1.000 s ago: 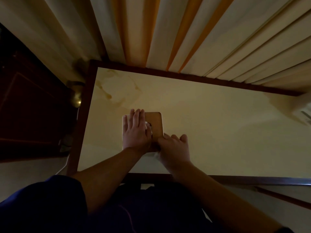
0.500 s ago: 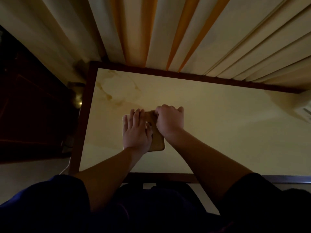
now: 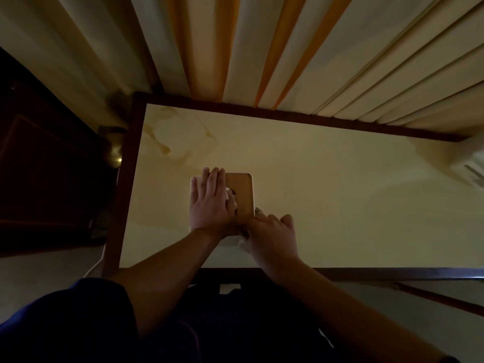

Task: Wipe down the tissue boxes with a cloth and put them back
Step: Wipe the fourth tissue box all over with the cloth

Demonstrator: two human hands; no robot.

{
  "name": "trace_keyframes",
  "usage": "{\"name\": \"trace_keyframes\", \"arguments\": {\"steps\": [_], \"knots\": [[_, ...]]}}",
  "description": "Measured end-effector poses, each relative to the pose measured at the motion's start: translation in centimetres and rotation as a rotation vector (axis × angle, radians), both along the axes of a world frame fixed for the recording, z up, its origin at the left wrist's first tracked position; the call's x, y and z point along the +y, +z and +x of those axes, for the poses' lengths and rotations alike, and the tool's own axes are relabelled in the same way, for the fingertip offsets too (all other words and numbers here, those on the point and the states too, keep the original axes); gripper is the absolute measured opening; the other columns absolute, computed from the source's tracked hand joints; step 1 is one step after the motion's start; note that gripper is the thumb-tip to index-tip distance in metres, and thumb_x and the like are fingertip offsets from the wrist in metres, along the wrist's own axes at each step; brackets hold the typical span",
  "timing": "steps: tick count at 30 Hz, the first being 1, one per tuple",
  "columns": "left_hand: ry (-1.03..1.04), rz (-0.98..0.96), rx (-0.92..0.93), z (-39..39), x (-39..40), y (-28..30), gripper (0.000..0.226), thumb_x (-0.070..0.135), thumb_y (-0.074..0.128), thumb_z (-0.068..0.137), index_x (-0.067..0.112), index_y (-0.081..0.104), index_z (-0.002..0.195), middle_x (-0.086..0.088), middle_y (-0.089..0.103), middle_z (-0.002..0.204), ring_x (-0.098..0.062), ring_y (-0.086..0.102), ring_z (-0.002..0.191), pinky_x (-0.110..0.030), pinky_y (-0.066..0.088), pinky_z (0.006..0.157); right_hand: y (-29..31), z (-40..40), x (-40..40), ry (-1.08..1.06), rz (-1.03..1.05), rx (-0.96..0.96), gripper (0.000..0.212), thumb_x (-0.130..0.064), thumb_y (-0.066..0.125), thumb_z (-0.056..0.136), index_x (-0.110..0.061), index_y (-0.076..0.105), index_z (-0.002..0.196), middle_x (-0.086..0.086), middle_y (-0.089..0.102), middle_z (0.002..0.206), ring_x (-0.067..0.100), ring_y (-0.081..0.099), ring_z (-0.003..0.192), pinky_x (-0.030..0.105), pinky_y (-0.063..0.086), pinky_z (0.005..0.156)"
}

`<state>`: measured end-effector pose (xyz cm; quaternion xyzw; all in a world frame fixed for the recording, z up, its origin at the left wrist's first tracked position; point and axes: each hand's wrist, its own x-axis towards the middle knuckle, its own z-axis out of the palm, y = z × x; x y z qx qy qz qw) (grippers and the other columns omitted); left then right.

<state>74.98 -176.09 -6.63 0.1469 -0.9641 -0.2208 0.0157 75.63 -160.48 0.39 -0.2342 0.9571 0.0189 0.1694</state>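
We see the tissue box (image 3: pixel 239 191) on the counter (image 3: pixel 340 192), white tissue showing in its top opening. Our left hand (image 3: pixel 209 203) presses flat on it, grip released. Our right hand (image 3: pixel 272 237) clutches a pale cloth (image 3: pixel 243 244) at the box's near corner. Open counter stretches right.

table (image 3: pixel 327 184): cream top, dark rim | on it: 1 tissue box (image 3: pixel 242 189)

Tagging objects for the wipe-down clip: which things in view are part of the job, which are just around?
In use:
tissue box
cloth
left hand
right hand

Just around:
table
curtains
second box at right edge
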Motion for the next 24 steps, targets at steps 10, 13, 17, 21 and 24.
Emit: {"name": "trace_keyframes", "arguments": {"steps": [10,13,17,21,24], "knots": [[-0.016,0.030,0.000,0.1,-0.1,0.2,0.063,0.037,0.028,0.104,0.007,0.033,0.159,-0.011,0.034,0.164,-0.031,0.017,0.158,-0.053,0.009,0.129,1.6,-8.1,-4.8,-0.102,-0.027,0.026,0.019,-0.019,0.053,0.097,-0.027,0.070,0.099,-0.004,0.063,0.095,0.026,0.063,0.099,0.047,0.033,0.098],[-0.014,0.020,0.016,0.4,0.0,0.4,0.060,0.035,0.031,0.106,0.006,0.034,0.158,-0.011,0.035,0.163,-0.030,0.017,0.157,-0.052,0.011,0.129,1.2,-9.6,-5.5,-0.111,-0.042,0.089,0.023,-0.017,0.052,0.097,-0.027,0.072,0.103,-0.003,0.067,0.098,0.026,0.063,0.100,0.047,0.033,0.096],[-0.014,0.009,-0.008,0.1,-0.1,0.3,0.064,0.037,0.024,0.103,0.007,0.036,0.158,-0.011,0.037,0.162,-0.031,0.020,0.156,-0.052,0.012,0.129,0.4,-8.4,-4.7,-0.109,-0.072,0.084,0.025,-0.024,0.047,0.102,-0.028,0.068,0.115,-0.001,0.066,0.114,0.029,0.062,0.108,0.047,0.033,0.097],[0.001,0.038,-0.008,0.1,0.0,0.2,0.065,0.038,0.020,0.104,0.006,0.035,0.159,-0.012,0.037,0.163,-0.030,0.018,0.158,-0.049,0.007,0.130,-0.7,-4.8,-2.5,-0.061,-0.109,0.145,0.013,-0.031,0.057,0.100,-0.026,0.069,0.103,0.001,0.068,0.111,0.031,0.066,0.097,0.047,0.038,0.088],[0.000,0.020,-0.004,-0.1,0.0,0.3,0.065,0.036,0.026,0.101,0.005,0.038,0.157,-0.012,0.041,0.160,-0.032,0.024,0.156,-0.053,0.014,0.128,-1.4,-1.2,-0.1,0.035,-0.080,0.177,0.019,-0.023,0.074,0.086,-0.027,0.065,0.102,-0.001,0.068,0.114,0.027,0.065,0.097,0.045,0.042,0.084]]}}
